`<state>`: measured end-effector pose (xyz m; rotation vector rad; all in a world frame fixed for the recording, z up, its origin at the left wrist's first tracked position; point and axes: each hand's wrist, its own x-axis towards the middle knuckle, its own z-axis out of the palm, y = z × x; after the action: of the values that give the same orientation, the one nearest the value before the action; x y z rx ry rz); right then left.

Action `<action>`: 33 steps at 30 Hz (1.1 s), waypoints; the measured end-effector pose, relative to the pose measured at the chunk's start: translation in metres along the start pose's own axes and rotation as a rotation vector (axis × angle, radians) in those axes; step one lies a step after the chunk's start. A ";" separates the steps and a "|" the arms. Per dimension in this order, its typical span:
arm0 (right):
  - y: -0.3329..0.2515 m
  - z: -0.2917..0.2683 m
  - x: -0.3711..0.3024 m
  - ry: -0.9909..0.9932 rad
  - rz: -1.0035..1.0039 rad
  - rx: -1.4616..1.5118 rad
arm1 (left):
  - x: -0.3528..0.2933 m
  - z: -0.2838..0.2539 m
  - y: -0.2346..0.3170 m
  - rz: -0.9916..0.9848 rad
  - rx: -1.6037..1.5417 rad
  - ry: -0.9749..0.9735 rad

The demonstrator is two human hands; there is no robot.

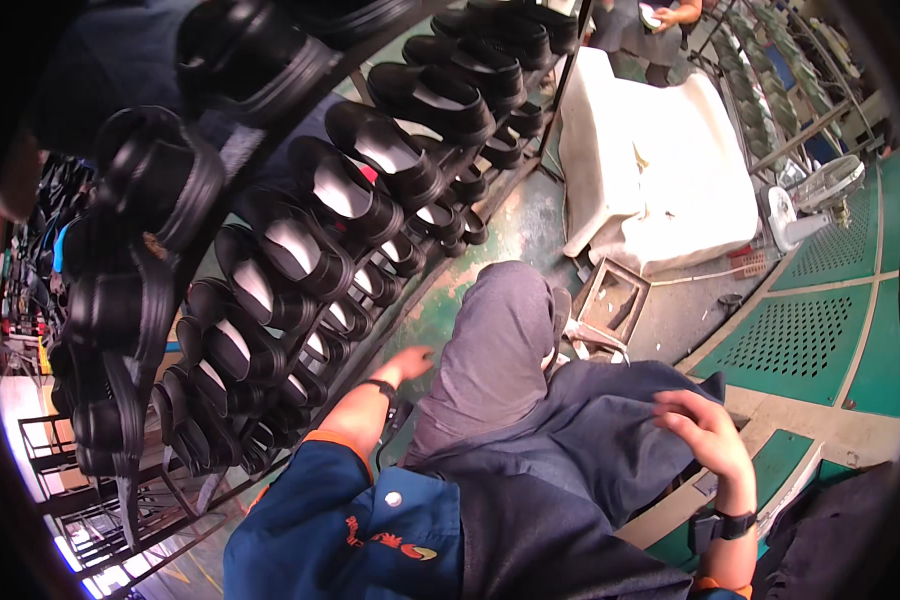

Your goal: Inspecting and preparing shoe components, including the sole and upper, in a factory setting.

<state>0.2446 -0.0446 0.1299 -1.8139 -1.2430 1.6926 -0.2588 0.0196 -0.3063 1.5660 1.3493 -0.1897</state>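
A free-handed step seems to be in hand: nothing is seen held by the left hand [408, 364], its fingers loosely extended beside the grey-trousered knee [500, 315], or by the right hand [708, 430], its fingers parted and half-bent over the dark navy cloth apron [590, 430]. Black slip-on shoes [310, 262] with pale insoles are lined up on the dark metal-framed rack [561, 92]; for one to be grasped, a raised left hand would be called for

Fisheye view, taken from the head, directed down over the lap [580, 430], left hand [407, 362] and right hand [708, 432] framed at close range, green panels [810, 335] bowed near the rim.
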 end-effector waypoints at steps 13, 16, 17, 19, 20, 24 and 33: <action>0.087 -0.075 -0.069 0.136 -0.020 -0.651 | -0.119 -0.076 0.065 -0.097 0.198 0.118; 0.080 -0.068 -0.076 -0.011 -0.087 -0.844 | -0.142 -0.096 0.110 0.050 0.266 0.163; 0.068 -0.064 -0.079 -0.040 -0.130 -0.812 | -0.154 -0.103 0.127 0.108 0.352 0.182; 0.064 -0.060 -0.080 -0.006 -0.241 -0.796 | -0.191 -0.115 0.171 0.136 0.441 0.197; 0.064 -0.058 -0.082 0.012 -0.330 -0.785 | -0.203 -0.118 0.175 0.131 0.451 0.206; 0.066 -0.065 -0.084 -0.002 -0.236 -0.855 | -0.249 -0.145 0.204 0.446 0.704 0.395; 0.062 -0.063 -0.089 0.029 -0.169 -0.832 | -0.311 -0.227 0.206 0.208 0.955 0.936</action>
<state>0.3346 -0.1299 0.1502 -2.0339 -2.2330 1.1092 -0.3105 0.0173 0.1271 2.8027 1.9134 0.0738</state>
